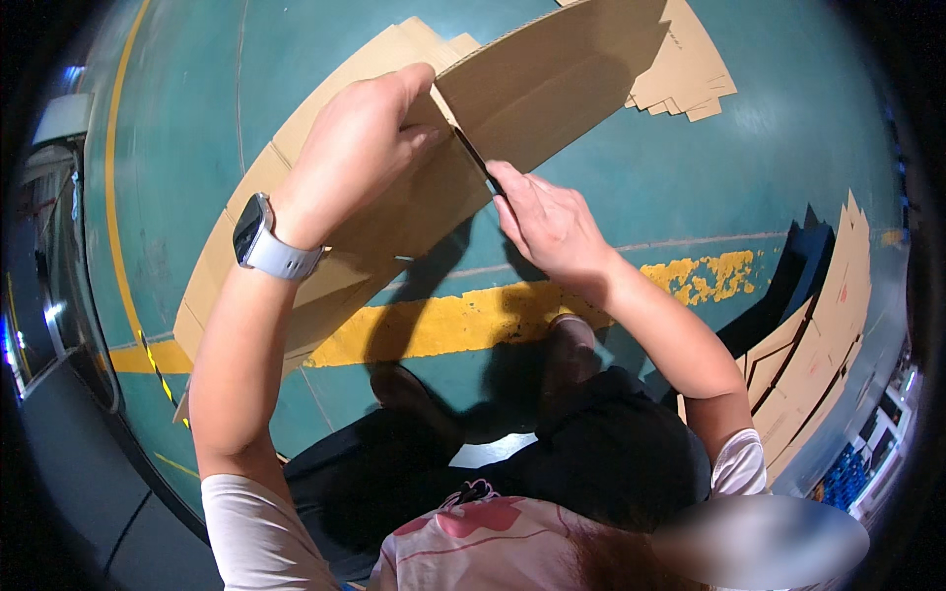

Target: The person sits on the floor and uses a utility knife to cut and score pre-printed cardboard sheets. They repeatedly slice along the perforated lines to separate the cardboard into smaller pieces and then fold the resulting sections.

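Observation:
A large folded brown cardboard sheet (562, 94) spans the upper middle, tilted, with one panel toward the left and another rising to the upper right. A narrow dark gap runs along the edge between those panels. My left hand (360, 138), with a grey-strapped watch at its wrist, is closed at the upper end of that edge. At the lower end, the fingers of my right hand (552, 222) pinch the cardboard edge. The left fingertips are partly hidden behind the panel.
Flat cardboard pieces (685, 64) lie on the green floor at the far right. More flattened cardboard (818, 335) is stacked at the right. A worn yellow stripe (434, 330) crosses the floor by my feet. Dark equipment (59, 266) stands at the left edge.

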Tool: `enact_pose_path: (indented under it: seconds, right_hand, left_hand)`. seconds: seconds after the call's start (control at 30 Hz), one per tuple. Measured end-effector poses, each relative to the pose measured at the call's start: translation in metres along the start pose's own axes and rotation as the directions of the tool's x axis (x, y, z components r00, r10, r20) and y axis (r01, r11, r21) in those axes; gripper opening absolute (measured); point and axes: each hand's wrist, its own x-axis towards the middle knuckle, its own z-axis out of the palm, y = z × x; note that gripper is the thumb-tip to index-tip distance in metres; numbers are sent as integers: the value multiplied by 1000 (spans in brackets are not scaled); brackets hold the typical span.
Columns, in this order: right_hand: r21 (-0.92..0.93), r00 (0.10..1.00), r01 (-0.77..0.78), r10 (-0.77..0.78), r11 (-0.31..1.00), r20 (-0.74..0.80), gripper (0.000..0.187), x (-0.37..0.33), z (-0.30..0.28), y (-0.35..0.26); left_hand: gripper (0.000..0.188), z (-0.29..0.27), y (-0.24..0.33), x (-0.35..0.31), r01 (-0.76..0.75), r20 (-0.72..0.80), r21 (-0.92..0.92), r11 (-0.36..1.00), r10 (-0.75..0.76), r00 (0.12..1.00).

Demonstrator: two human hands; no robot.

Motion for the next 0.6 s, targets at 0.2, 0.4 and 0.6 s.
enact_pose_path:
  seconds: [0.2, 0.4, 0.6]
  right_hand:
    - [-74, 995, 6, 2, 997, 96, 54, 12, -1, 0]
    - [-149, 980, 34, -4, 988, 199, 52, 5, -15, -8]
    - [-163, 970, 32, 9, 986, 244, 50, -8, -22, -14]
  left_hand:
    - [24, 0, 11, -2, -18, 30, 42, 999, 17, 999]
    - [23, 5, 20, -5, -74, -14, 80, 994, 76, 997]
    - [21, 8, 24, -9, -90, -29, 83, 992, 93, 995]
